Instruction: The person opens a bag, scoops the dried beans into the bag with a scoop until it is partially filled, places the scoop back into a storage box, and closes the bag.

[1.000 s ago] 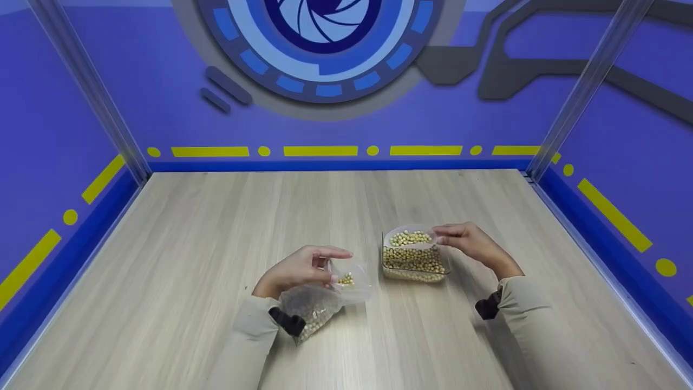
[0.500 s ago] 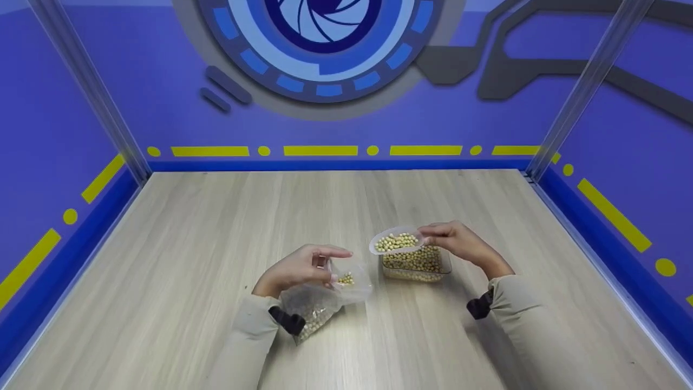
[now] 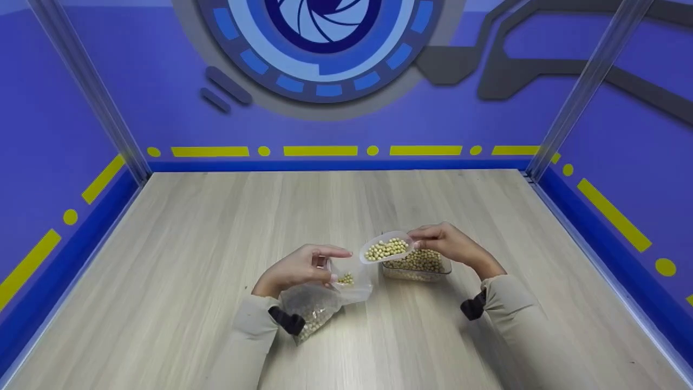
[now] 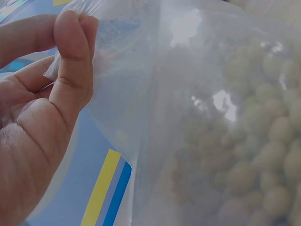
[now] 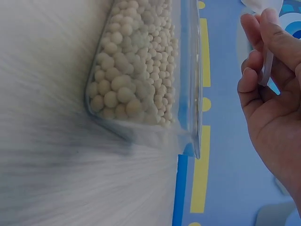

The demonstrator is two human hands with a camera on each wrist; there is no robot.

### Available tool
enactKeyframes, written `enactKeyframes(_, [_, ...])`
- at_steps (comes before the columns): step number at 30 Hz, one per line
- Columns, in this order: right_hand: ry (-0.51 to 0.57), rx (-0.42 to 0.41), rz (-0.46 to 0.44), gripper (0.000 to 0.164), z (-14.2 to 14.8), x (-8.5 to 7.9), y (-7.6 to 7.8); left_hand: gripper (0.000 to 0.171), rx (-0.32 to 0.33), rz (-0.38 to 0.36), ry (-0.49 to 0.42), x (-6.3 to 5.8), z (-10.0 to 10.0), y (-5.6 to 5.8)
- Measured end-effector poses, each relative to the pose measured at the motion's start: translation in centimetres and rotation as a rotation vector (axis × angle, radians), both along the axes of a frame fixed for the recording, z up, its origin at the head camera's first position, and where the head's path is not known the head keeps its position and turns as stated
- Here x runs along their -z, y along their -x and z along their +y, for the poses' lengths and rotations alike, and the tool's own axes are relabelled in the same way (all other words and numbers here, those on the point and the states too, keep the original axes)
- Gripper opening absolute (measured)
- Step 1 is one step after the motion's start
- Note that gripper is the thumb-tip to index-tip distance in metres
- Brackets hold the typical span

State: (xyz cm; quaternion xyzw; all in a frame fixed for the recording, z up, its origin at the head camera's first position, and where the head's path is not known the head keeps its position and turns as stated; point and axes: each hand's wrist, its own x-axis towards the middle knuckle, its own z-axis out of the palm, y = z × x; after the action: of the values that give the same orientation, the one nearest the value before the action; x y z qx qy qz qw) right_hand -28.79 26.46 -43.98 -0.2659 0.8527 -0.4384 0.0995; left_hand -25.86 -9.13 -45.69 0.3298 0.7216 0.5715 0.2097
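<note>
My right hand (image 3: 452,245) grips the short handle of a translucent plastic scoop (image 3: 371,254) heaped with pale yellow soybeans (image 3: 387,248). The scoop hangs between the bag and the box, overlapping the box's left corner in the head view. My left hand (image 3: 298,269) pinches the rim of a clear plastic bag (image 3: 354,294), its mouth spread apart. Inside the bag, beans (image 4: 273,160) bulge against the film in the left wrist view. Below my right hand stands a clear rectangular box (image 5: 190,84), well filled with the same beans (image 5: 160,70).
The wood-grain table (image 3: 227,216) carries the box and the lower part of the bag. Blue panels (image 3: 346,130) with yellow dashes enclose it at the back and both sides. A dark wrist camera (image 3: 474,307) is strapped to each sleeve.
My right hand has moved left, carrying the loaded scoop from over the box toward the bag's mouth. The left hand, the bag and the box have stayed in place.
</note>
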Motion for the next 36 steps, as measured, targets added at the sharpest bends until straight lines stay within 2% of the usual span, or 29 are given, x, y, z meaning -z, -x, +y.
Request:
enactKeyframes(12, [-0.039, -0.062, 0.058, 0.029, -1.2, 0.0, 0.0, 0.052, 0.009, -0.025, -0.013, 0.1, 0.0, 0.1])
enactKeyframes(20, [-0.116, -0.092, 0.11, 0.028, -2.1, -0.4, -0.2, 0.053, -0.002, -0.01, 0.005, 0.1, -0.1, 0.1])
enactKeyframes(36, [-0.193, -0.168, 0.229, 0.026, -2.7, -1.2, -0.4, 0.05, -0.006, 0.011, 0.013, 0.2, 0.0, 0.0])
